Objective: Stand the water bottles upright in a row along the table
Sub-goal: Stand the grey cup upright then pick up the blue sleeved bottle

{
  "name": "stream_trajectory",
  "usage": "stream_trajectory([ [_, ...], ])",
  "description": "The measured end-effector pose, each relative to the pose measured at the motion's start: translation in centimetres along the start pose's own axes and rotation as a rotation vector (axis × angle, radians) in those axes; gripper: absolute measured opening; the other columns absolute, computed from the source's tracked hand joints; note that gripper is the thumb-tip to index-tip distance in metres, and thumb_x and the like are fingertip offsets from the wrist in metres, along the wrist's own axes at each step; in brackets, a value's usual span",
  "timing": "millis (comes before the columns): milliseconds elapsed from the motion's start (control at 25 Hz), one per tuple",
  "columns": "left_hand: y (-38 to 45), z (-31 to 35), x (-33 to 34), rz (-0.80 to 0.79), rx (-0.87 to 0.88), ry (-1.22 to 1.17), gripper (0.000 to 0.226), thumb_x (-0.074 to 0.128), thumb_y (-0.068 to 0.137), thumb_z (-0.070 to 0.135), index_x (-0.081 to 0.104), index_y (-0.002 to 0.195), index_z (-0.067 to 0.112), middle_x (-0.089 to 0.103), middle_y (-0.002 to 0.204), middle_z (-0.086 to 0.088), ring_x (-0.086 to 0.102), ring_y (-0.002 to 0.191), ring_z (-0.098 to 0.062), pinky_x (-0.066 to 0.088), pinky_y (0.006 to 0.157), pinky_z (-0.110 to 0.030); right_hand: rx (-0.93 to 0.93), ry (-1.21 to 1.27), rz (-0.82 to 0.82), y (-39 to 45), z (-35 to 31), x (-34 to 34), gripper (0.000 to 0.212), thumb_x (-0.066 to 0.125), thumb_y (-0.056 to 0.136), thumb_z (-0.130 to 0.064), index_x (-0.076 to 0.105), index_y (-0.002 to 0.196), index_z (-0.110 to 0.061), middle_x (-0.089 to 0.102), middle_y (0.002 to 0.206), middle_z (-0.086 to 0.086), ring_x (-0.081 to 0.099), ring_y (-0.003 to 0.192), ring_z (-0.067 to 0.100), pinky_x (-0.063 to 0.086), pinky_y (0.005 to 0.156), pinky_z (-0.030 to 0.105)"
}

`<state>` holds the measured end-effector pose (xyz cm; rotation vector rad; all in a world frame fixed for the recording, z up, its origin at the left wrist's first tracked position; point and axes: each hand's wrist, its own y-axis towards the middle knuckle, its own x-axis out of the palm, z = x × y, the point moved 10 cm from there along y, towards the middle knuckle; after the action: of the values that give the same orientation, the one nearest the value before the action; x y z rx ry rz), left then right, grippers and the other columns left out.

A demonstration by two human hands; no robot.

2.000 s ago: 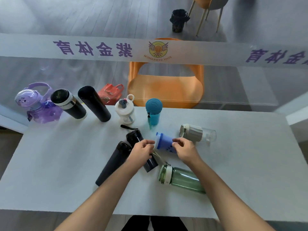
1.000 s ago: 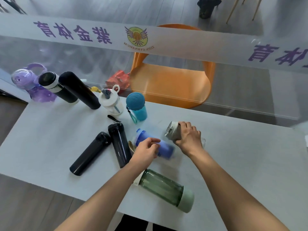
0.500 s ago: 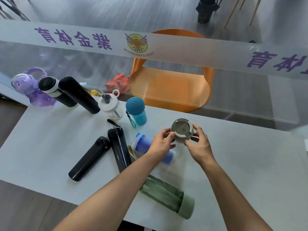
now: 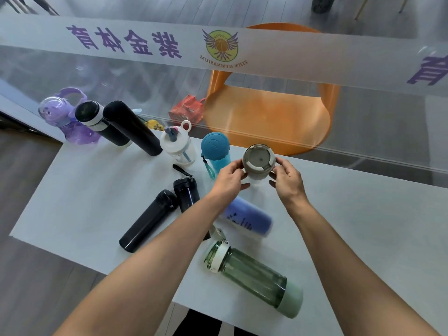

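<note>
Both hands held the grey-lidded clear bottle point(image 4: 259, 163) upright, just right of the teal-capped bottle point(image 4: 215, 151) at the far edge of the table point(image 4: 363, 226). The left hand point(image 4: 229, 180) curled its fingers round the lid's left side; the right hand point(image 4: 287, 179) did likewise on the right, thumbs nearest the person. Whether the base touched the table could not be told; the hands hid it.

Left of the teal-capped bottle stood four bottles: a white-lidded tumbler point(image 4: 178, 146), a tall black flask point(image 4: 132, 128), a black-and-white flask point(image 4: 99, 122) and a purple jug point(image 4: 65, 117). Nearer the person than the teal-capped bottle lay four on their sides: two black flasks point(image 4: 148, 221) point(image 4: 186, 192), a blue bottle point(image 4: 247, 218) and a green bottle point(image 4: 252, 275).

Handling judgement: the held bottle looked empty, so light; the clear wall rigid, probably smooth and slippery, possibly breakable. The matte lid gave the surer grip. Tall and narrow, it would tip readily; set flat before release. The lying bottles, being round, would roll; take each mid-body.
</note>
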<state>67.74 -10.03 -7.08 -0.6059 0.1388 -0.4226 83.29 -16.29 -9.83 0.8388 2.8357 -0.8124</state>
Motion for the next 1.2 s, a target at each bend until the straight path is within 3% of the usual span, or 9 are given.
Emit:
stream_trajectory([
  [200, 0.2, 0.5, 0.6, -0.033, 0.015, -0.026, 0.043, 0.036, 0.099, 0.0, 0.049, 0.138, 0.01, 0.058, 0.124, -0.005, 0.056, 0.117, -0.019, 0.053, 0.096, -0.042, -0.017, 0.008, 0.021, 0.4, -0.6, 0.0, 0.034, 0.04, 0.09, -0.038, 0.063, 0.113, -0.046, 0.07, 0.118, -0.006, 0.065, 0.113, 0.022, 0.052, 0.1, 0.051],
  [360, 0.3, 0.6, 0.7, -0.049, 0.0, 0.008, 0.045, 0.036, 0.098, 0.0, 0.048, 0.139, 0.012, 0.057, 0.126, -0.002, 0.055, 0.109, -0.017, 0.051, 0.102, -0.046, -0.013, -0.024, 0.032, 0.6, -0.3, -0.1, 0.04, 0.04, 0.089, -0.038, 0.061, 0.123, -0.038, 0.068, 0.122, -0.002, 0.063, 0.115, 0.021, 0.051, 0.102, 0.051],
  [520, -0.8, 0.3, -1.5, 0.028, 0.07, 0.28, 0.047, 0.041, 0.098, 0.008, 0.044, 0.144, 0.015, 0.051, 0.143, -0.003, 0.051, 0.125, -0.018, 0.04, 0.112, -0.04, -0.005, -0.144, 0.119, -1.8, -0.6, -1.3, 0.041, 0.048, 0.097, -0.028, 0.051, 0.137, -0.023, 0.063, 0.109, 0.0, 0.059, 0.1, 0.02, 0.051, 0.096, 0.04],
  [600, -2.6, 0.0, -3.2, 0.077, 0.178, 0.55, 0.046, 0.043, 0.097, 0.014, 0.046, 0.142, 0.017, 0.052, 0.144, -0.002, 0.048, 0.129, -0.018, 0.034, 0.114, -0.035, -0.056, -0.27, 0.126, -4.3, -0.5, -1.3, 0.038, 0.055, 0.095, -0.024, 0.055, 0.132, -0.02, 0.064, 0.11, 0.001, 0.06, 0.101, 0.02, 0.048, 0.092, 0.033],
  [680, -3.8, -1.6, -5.2, 0.129, 0.212, 0.775, 0.048, 0.043, 0.096, 0.017, 0.042, 0.144, 0.012, 0.05, 0.143, -0.009, 0.043, 0.133, -0.024, 0.031, 0.114, -0.037, -0.158, -0.478, 0.033, -6.6, 0.4, 0.7, 0.035, 0.059, 0.089, -0.027, 0.062, 0.123, -0.021, 0.069, 0.113, 0.004, 0.063, 0.105, 0.025, 0.049, 0.096, 0.036],
  [800, -3.7, -5.3, -7.2, 0.123, 0.083, 1.046, 0.049, 0.042, 0.094, 0.021, 0.041, 0.139, 0.002, 0.051, 0.136, -0.021, 0.04, 0.131, -0.035, 0.032, 0.112, -0.043, -0.197, -0.952, -0.102, -8.9, 3.4, 3.9, 0.046, 0.059, 0.087, -0.04, 0.058, 0.131, -0.026, 0.064, 0.124, 0.005, 0.056, 0.113, 0.03, 0.043, 0.098, 0.04],
  [880, -3.1, -6.4, -7.2, 0.062, 0.03, 1.086, 0.04, 0.042, 0.094, 0.024, 0.047, 0.126, 0.001, 0.055, 0.128, -0.023, 0.041, 0.129, -0.038, 0.034, 0.109, -0.046, -0.21, -1.127, -0.114, -9.6, 4.6, 4.6, 0.052, 0.06, 0.088, -0.046, 0.052, 0.136, -0.029, 0.061, 0.127, 0.004, 0.053, 0.113, 0.03, 0.04, 0.096, 0.04],
  [1040, -3.2, -4.9, -6.2, 0.02, 0.121, 0.952, 0.041, 0.048, 0.095, 0.022, 0.047, 0.133, 0.007, 0.056, 0.13, -0.019, 0.044, 0.128, -0.036, 0.035, 0.109, -0.045, -0.212, -1.068, -0.067, -9.7, 5.0, 4.1, 0.054, 0.063, 0.088, -0.045, 0.049, 0.137, -0.027, 0.061, 0.128, 0.006, 0.053, 0.108, 0.032, 0.042, 0.094, 0.04],
  [1200, -6.9, -1.4, -4.9, 0.029, 0.373, 0.778, 0.054, 0.055, 0.092, 0.015, 0.043, 0.142, 0.031, 0.04, 0.146, -0.01, 0.037, 0.137, -0.027, 0.031, 0.115, -0.038, -0.196, -0.727, -0.084, -10.2, 4.7, 2.8, 0.056, 0.07, 0.084, -0.033, 0.048, 0.135, -0.028, 0.064, 0.126, 0.007, 0.06, 0.109, 0.034, 0.05, 0.091, 0.042],
])
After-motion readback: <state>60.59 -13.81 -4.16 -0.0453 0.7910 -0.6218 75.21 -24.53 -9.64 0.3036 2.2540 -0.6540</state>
